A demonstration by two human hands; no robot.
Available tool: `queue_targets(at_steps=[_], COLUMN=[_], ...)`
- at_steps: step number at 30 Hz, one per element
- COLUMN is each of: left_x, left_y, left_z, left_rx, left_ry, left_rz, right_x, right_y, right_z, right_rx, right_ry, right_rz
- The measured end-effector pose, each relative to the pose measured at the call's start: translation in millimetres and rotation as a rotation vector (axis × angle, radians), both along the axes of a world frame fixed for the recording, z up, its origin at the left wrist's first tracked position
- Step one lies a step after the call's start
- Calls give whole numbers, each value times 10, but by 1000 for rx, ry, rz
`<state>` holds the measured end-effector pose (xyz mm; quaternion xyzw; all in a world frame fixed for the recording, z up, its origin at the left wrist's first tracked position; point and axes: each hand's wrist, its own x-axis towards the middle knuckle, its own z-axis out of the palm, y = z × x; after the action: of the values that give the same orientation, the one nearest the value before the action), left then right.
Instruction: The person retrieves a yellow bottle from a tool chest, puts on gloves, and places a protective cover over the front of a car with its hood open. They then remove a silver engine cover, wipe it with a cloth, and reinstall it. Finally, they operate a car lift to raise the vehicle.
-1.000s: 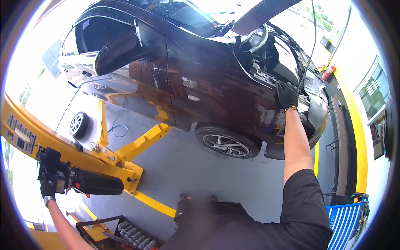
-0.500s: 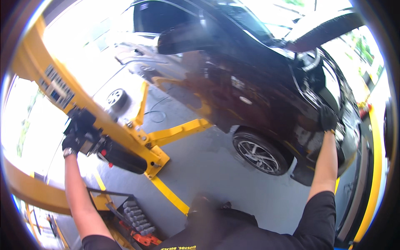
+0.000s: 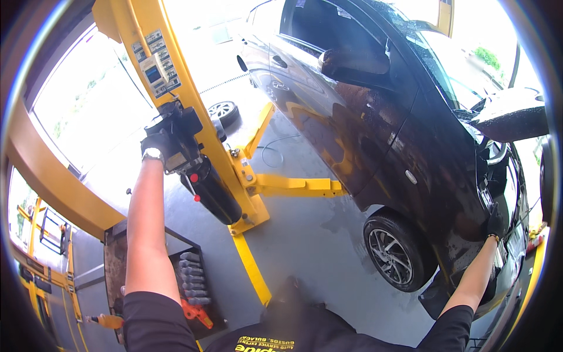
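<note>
My left hand point(image 3: 156, 142), in a black glove, reaches up to a black lift power unit point(image 3: 175, 136) on a yellow lift post point(image 3: 196, 94). Its fingers merge with the dark housing, so their grip is hidden. Below the housing hangs a black cylindrical tank point(image 3: 214, 190), with red knobs beside it. Far to the right, my right hand point(image 3: 496, 222), also gloved in black, lies against the front corner of a dark car point(image 3: 422, 193), by the headlight area under the raised hood point(image 3: 510, 120). Its fingers look extended along the body.
A yellow lift arm point(image 3: 299, 186) reaches under the car, near its front wheel point(image 3: 392, 255). A loose wheel point(image 3: 224, 111) lies behind the post. At lower left stands a dark tray point(image 3: 205, 258) with several grey cylindrical pieces and an orange tool point(image 3: 196, 314). A yellow line point(image 3: 251, 267) crosses the floor.
My view has turned left, so the post and car appear farther right. My left hand stays at the power unit; my right hand stays at the car's front corner.
</note>
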<state>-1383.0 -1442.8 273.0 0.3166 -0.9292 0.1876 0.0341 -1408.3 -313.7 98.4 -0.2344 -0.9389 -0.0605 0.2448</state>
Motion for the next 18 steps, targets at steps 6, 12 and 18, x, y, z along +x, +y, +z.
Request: queue_targets(at_steps=[6,12,18], left_x=[-5,-16,-46], left_y=[-163,-217,-242], left_z=[-41,-50,0], left_rx=[88,30,-28], left_ry=[41,31,86], left_rz=[5,-95,-410], right_x=[-59,-14,80], right_y=[396,118,-125], right_z=[-119,-161,-174], right_rx=[371,398,414], right_ry=[-81,-200,-125], right_rz=[269,201,300])
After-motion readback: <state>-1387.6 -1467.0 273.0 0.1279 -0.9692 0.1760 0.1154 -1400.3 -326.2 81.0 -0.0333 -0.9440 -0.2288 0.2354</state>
